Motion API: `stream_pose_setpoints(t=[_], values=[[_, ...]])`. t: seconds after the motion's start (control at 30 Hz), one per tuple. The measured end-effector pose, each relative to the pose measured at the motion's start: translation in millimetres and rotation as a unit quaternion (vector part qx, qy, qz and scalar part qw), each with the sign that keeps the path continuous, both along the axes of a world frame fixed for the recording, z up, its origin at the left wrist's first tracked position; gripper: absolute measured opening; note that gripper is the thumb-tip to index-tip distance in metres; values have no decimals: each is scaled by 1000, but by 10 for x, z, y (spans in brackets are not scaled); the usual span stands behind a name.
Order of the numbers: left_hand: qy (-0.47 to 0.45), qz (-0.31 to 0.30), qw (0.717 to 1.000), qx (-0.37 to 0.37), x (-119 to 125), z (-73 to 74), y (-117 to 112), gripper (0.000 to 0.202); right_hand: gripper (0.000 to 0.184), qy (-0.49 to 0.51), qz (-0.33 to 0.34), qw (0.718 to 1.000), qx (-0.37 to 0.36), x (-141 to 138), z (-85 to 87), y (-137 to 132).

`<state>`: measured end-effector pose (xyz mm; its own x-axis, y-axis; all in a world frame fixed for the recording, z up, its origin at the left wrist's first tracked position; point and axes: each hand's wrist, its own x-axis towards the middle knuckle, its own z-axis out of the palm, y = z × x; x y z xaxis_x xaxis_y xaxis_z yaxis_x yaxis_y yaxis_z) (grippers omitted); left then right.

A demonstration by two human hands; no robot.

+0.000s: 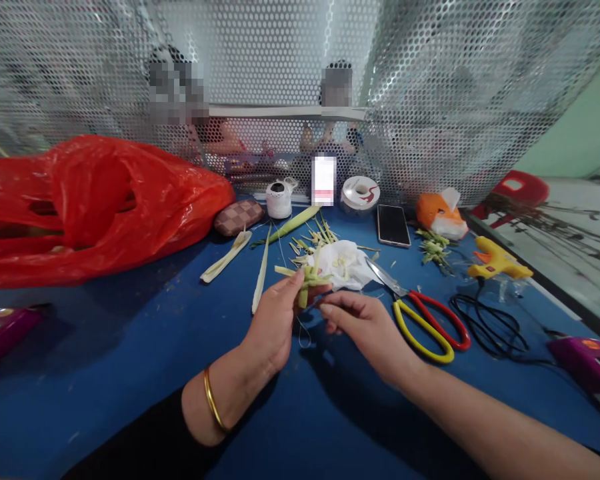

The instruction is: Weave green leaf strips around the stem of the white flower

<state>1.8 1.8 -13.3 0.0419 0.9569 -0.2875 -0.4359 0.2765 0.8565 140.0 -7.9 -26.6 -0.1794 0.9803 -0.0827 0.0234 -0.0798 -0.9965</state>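
Note:
My left hand (275,320) pinches a small woven bundle of green-yellow leaf strips (305,280) above the blue table (130,347); a gold bangle sits on that wrist. My right hand (360,323) is closed in a pinch just right of the bundle, fingertips on a thin thread (303,330) that loops down below the hands. Both hands meet over the middle of the table.
Red-and-yellow scissors (420,317) lie right of my right hand. Behind are crumpled white tissue (347,263), loose leaf strips (263,270), a thread spool (279,199), tape roll (360,193), phone (393,225), yellow glue gun (497,260) with black cord, and a red plastic bag (90,200). People sit beyond the mesh screen.

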Motion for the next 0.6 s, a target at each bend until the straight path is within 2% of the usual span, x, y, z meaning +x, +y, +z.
stream_pose_setpoints(t=[0.1,0.27,0.33,0.5,0.6], values=[[3,-26,1000,-1,64,-50,-36,38,22,44,8,998,-35,-94,-4,-62],[17,-60,998,20,116,-103,-66,42,28,95,-53,989,-95,-140,-48,-81],[16,-59,998,18,105,-86,-63,40,26,112,-55,987,-104,-133,-47,-90],[16,-50,998,-28,38,-26,-34,37,21,93,16,992,-87,-102,24,-120],[21,-50,998,-25,5,-24,-17,38,20,74,57,993,-70,-87,72,-140]])
